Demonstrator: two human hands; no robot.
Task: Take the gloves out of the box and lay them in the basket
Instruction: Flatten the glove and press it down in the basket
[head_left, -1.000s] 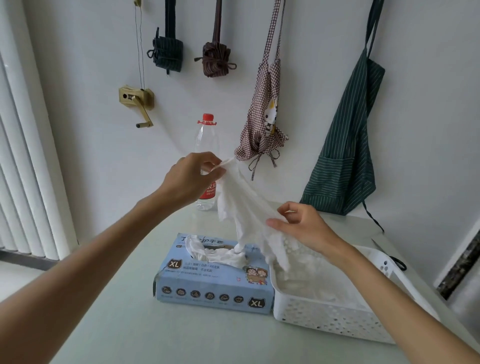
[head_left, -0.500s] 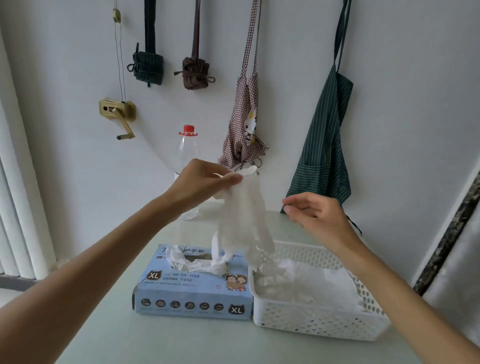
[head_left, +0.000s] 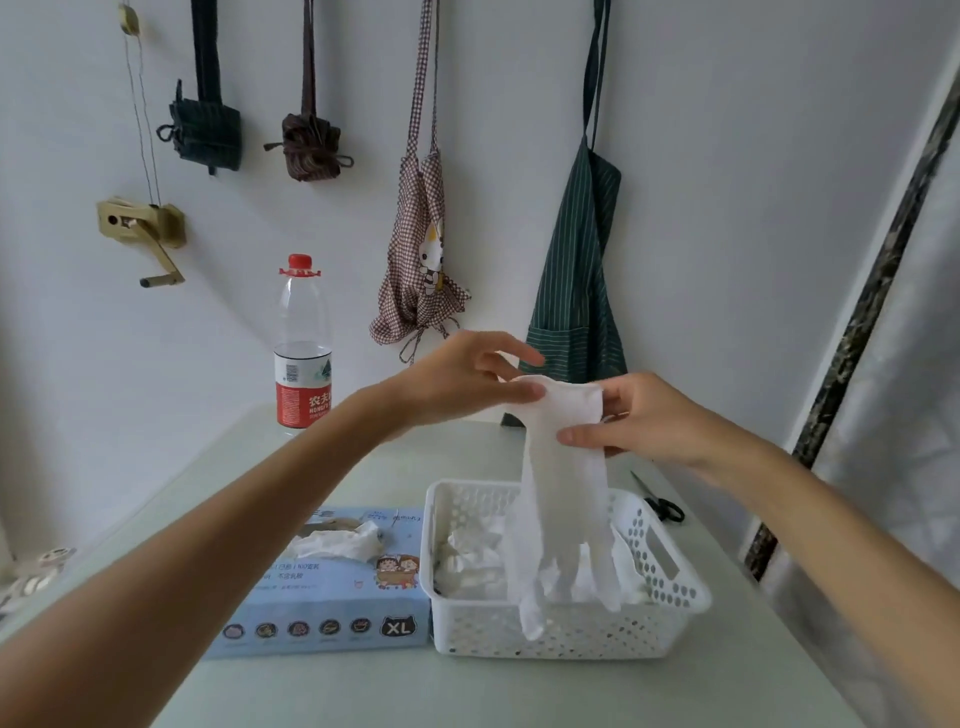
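— What have you got hold of?

— One glove (head_left: 563, 467), pinched at its cuff by my left hand (head_left: 457, 384) and right hand (head_left: 639, 415) — it hangs straight below them, fingertips dangling into the basket (head_left: 670, 587).

— How should it go in?

— I'd lower both hands together, flat on the pile; the box (head_left: 322, 587) sits under my left forearm.

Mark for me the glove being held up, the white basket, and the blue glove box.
glove (head_left: 566, 499), head view, on its hanging palm section.
white basket (head_left: 561, 636), head view, on its perforated front wall.
blue glove box (head_left: 322, 618), head view, on its printed front face.
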